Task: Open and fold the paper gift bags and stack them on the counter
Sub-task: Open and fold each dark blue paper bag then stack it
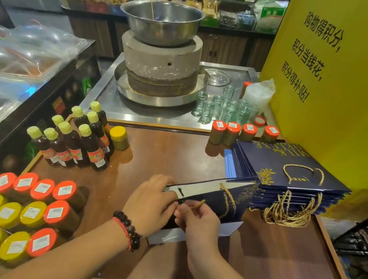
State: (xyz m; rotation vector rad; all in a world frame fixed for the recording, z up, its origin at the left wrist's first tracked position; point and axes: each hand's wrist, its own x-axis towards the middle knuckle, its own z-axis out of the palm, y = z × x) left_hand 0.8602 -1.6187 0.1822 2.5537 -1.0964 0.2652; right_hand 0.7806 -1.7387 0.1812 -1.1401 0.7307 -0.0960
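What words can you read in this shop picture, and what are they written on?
"购物得积分, 积分当钱花, 积分得补贴!" on the tall yellow sign board.
"MILK DELUXE", upside down and partly cut off, in gold on the top bag of the navy paper gift bag stack.
White stickers on the orange and yellow jar lids: too small to read.
Red labels on the dark sauce bottles: too blurred.
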